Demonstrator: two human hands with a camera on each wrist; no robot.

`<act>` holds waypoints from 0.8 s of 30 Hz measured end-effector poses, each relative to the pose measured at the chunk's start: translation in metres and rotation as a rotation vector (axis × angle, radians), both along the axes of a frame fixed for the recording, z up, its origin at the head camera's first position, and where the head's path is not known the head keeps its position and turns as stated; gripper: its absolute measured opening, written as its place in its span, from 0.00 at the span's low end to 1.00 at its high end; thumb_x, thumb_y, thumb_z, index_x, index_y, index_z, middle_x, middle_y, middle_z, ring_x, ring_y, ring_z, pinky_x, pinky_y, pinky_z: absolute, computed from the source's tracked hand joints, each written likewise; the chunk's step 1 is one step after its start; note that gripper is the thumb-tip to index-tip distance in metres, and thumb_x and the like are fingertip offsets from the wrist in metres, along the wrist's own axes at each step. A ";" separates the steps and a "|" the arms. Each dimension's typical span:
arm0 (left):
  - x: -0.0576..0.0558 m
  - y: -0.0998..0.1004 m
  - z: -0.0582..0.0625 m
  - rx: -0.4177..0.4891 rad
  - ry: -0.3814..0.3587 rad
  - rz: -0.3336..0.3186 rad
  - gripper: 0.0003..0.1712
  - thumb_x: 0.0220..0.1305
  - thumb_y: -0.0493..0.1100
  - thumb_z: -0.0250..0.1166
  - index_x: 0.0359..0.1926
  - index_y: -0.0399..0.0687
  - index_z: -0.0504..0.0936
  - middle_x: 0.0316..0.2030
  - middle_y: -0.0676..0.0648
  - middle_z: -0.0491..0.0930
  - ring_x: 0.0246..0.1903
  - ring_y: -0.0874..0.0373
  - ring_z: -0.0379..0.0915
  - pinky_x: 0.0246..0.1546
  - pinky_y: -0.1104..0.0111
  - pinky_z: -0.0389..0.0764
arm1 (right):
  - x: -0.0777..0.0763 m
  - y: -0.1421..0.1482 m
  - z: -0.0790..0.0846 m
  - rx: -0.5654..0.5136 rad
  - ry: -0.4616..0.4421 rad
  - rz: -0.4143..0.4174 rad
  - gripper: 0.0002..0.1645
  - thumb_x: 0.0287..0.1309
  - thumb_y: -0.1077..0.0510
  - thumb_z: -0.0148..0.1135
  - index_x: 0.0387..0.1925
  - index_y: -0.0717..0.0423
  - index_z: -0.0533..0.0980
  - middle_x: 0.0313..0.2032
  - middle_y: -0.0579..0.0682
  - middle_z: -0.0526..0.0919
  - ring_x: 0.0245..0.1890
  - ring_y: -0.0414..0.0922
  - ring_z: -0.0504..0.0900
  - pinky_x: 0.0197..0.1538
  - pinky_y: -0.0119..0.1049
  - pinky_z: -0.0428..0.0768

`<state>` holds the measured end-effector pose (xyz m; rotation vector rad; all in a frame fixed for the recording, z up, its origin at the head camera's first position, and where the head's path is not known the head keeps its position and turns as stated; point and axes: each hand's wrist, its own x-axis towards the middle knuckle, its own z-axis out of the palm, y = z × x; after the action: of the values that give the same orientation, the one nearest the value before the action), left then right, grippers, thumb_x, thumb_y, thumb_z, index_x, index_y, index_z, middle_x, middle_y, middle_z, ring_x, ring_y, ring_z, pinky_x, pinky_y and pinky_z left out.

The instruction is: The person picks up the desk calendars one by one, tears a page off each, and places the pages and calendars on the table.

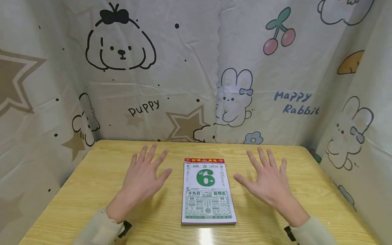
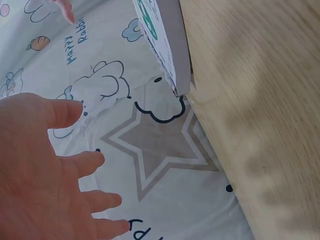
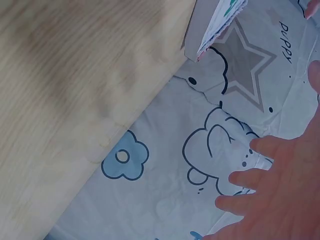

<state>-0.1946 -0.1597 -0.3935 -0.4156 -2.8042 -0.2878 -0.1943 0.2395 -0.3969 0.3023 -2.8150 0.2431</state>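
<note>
A thick tear-off calendar lies flat on the wooden table between the two hands. Its top sheet carries a large green 6 over green print, and a red strip with yellow characters runs along the far edge. To its left, my left hand hovers with fingers spread, touching nothing. My right hand is held on the other side in the same way, also apart from the calendar. Both wrist views show the calendar's thick side, the left wrist view at the calendar and the right wrist view at the calendar.
The light wooden table has rounded far corners. Behind it and along both sides hangs a pale cloth printed with a puppy, rabbits, stars and cherries. A dark strap sits at the left wrist, another dark strap at the right.
</note>
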 end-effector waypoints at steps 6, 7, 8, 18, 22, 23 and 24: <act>0.006 0.000 0.001 -0.001 0.002 -0.002 0.39 0.76 0.66 0.57 0.81 0.58 0.66 0.81 0.37 0.53 0.79 0.32 0.44 0.76 0.30 0.49 | 0.008 -0.002 -0.004 0.005 0.003 0.003 0.62 0.61 0.15 0.51 0.82 0.49 0.61 0.80 0.65 0.55 0.80 0.69 0.46 0.73 0.81 0.31; 0.007 0.000 0.000 -0.001 -0.001 -0.002 0.39 0.76 0.66 0.57 0.81 0.58 0.66 0.81 0.37 0.53 0.79 0.32 0.44 0.76 0.30 0.49 | 0.010 -0.003 -0.005 0.005 -0.001 0.004 0.62 0.60 0.15 0.51 0.82 0.50 0.62 0.80 0.65 0.55 0.80 0.69 0.47 0.73 0.81 0.32; 0.009 0.000 0.000 -0.005 -0.002 -0.002 0.39 0.76 0.66 0.57 0.81 0.58 0.66 0.81 0.37 0.53 0.79 0.32 0.44 0.76 0.30 0.50 | 0.011 -0.004 -0.006 0.004 -0.004 0.005 0.62 0.60 0.15 0.51 0.81 0.50 0.62 0.80 0.64 0.54 0.80 0.69 0.47 0.73 0.81 0.33; 0.016 -0.003 -0.006 0.002 0.005 0.000 0.40 0.75 0.66 0.58 0.80 0.58 0.67 0.81 0.36 0.54 0.79 0.33 0.43 0.76 0.31 0.49 | 0.028 -0.012 -0.009 -0.029 -0.004 0.056 0.59 0.61 0.18 0.56 0.82 0.48 0.61 0.80 0.63 0.56 0.80 0.66 0.49 0.74 0.80 0.40; 0.017 -0.003 -0.010 0.011 0.003 -0.013 0.40 0.75 0.64 0.60 0.80 0.57 0.67 0.80 0.35 0.54 0.78 0.31 0.47 0.75 0.31 0.53 | 0.032 -0.016 -0.011 -0.056 -0.013 0.070 0.60 0.59 0.18 0.59 0.82 0.48 0.62 0.80 0.62 0.58 0.79 0.66 0.51 0.75 0.79 0.41; 0.017 -0.003 -0.011 0.017 0.002 -0.016 0.40 0.74 0.64 0.61 0.80 0.56 0.67 0.80 0.35 0.55 0.78 0.31 0.48 0.75 0.31 0.54 | 0.033 -0.017 -0.012 -0.065 -0.018 0.075 0.61 0.59 0.18 0.60 0.81 0.48 0.62 0.79 0.62 0.59 0.79 0.66 0.52 0.74 0.79 0.42; 0.017 -0.003 -0.012 0.018 -0.002 -0.018 0.40 0.74 0.64 0.61 0.80 0.56 0.67 0.80 0.35 0.55 0.77 0.31 0.49 0.74 0.31 0.54 | 0.034 -0.018 -0.013 -0.076 -0.025 0.079 0.61 0.58 0.18 0.60 0.81 0.48 0.63 0.79 0.62 0.59 0.79 0.66 0.53 0.74 0.79 0.43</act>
<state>-0.1772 -0.1628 -0.4051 -0.4374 -2.7987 -0.3170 -0.1603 0.2211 -0.4095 0.3964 -2.8137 0.3730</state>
